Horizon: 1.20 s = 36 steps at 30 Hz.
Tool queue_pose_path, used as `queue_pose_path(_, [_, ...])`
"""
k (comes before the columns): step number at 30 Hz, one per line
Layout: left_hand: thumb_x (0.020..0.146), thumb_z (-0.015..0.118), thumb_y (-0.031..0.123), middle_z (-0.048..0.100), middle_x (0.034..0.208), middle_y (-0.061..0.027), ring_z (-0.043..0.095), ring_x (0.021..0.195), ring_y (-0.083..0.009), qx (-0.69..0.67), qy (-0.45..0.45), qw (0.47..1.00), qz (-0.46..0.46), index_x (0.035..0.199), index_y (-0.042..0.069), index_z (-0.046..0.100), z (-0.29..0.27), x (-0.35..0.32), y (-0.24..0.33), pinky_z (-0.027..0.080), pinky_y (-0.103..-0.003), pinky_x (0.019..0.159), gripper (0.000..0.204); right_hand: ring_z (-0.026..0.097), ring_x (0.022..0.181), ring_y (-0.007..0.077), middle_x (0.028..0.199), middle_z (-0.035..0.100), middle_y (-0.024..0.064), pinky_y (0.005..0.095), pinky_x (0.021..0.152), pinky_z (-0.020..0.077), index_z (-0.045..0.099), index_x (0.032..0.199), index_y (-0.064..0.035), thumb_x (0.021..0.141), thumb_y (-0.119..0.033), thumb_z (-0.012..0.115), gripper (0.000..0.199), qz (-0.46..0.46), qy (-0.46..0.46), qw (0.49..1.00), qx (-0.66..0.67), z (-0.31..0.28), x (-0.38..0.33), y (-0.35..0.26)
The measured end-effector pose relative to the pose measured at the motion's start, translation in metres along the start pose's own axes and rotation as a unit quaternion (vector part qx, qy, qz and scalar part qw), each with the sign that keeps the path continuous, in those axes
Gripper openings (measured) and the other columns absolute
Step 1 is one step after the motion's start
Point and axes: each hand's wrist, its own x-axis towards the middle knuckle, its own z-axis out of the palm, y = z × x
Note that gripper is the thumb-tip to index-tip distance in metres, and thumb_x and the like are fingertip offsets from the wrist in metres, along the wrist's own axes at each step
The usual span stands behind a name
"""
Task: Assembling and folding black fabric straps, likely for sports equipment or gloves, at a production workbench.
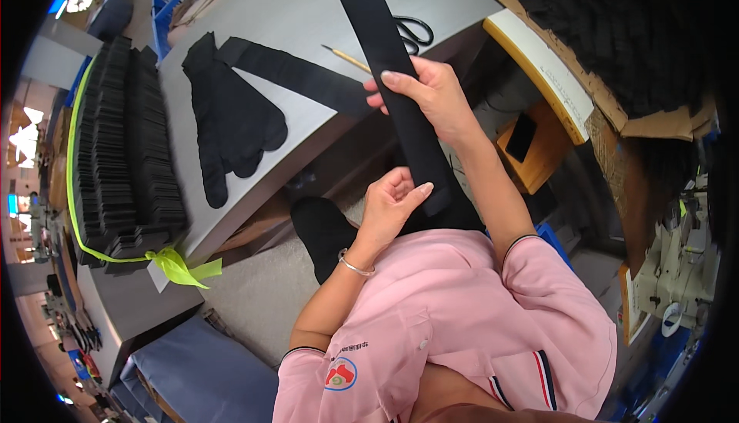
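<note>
A long black fabric strip point(375, 26) runs from the far edge of the view down to my lap, held in both hands. My right hand point(431, 96) is closed round its middle, thumb on top and fingers underneath. Near its lower end, my left hand point(391, 201) pinches the strip's edge between thumb and fingers. On the grey table point(304, 0) to the left lies a flat black glove-shaped fabric piece point(231, 119). Another black strip point(296, 75) lies from beside it toward the table's near edge. Black-handled scissors point(419, 32) and a thin pointed tool point(348, 59) rest partly behind the held strip.
At left stands a thick stack of black pieces point(127, 153), bound with a yellow-green ribbon point(181, 267). A cardboard box point(658, 127) of black fabric stands at upper right, behind a white board point(543, 73). A phone point(522, 137) lies on a wooden surface below. Blue crates point(165, 19) stand beyond the table.
</note>
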Motion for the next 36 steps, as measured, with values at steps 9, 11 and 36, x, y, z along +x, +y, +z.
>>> queue_pose_path(9, [0.094,0.069,0.013,0.067,0.116,-0.0186,0.068,0.101,-0.021,-0.203,0.136,0.924,0.293,0.121,-0.007,0.057,-0.042,0.034,0.103,0.056,-0.032,0.087,0.036,0.07,0.08,0.0125,0.095,0.073,0.0093,0.0261,0.075,0.0557,0.068,0.106,0.0053,0.093,-0.009,0.065,0.02,0.179,-0.21,0.956,-0.098,-0.027,-0.052,-0.006])
queue_pose_path(11, [0.094,0.069,0.014,0.069,0.111,-0.0176,0.069,0.096,-0.0207,-0.212,0.143,0.921,0.294,0.116,-0.005,0.06,-0.043,0.034,0.114,0.057,-0.032,0.084,0.031,0.071,0.081,0.0134,0.096,0.074,0.01,0.0254,0.076,0.0566,0.068,0.107,0.0048,0.094,-0.012,0.066,0.021,0.203,-0.206,0.954,-0.078,-0.035,-0.065,0.002])
queue_pose_path(36, [0.096,0.065,0.012,0.069,0.109,-0.0161,0.068,0.103,-0.0251,-0.349,-0.003,0.916,0.199,0.114,0.001,0.06,-0.036,0.053,0.067,0.055,-0.037,0.095,0.022,0.069,0.084,0.0118,0.091,0.074,0.0067,0.0267,0.081,0.0541,0.072,0.103,0.0017,0.095,-0.013,0.064,0.018,0.155,-0.08,0.951,-0.256,-0.075,-0.109,0.045])
